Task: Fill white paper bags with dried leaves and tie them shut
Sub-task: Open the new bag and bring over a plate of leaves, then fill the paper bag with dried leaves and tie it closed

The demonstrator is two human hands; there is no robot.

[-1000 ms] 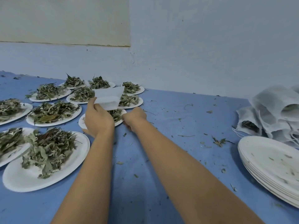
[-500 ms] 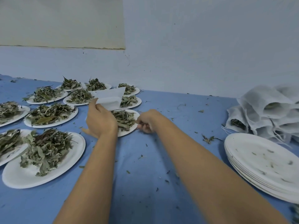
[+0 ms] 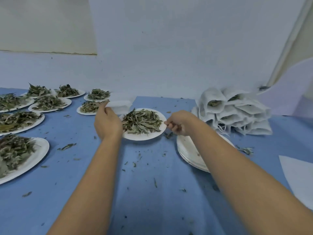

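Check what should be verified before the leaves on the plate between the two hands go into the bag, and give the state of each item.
1. Left hand holds an empty white bag: ok.
2. Bag mouth open: cannot tell, it is blurred.
3. Right hand pinches the rim of the plate: ok.
4. Leaves heaped inside the rim: ok.
5. Plate apart from the stack of empty plates: ok.
6. Pile of filled bags off to the right, out of the way: ok.
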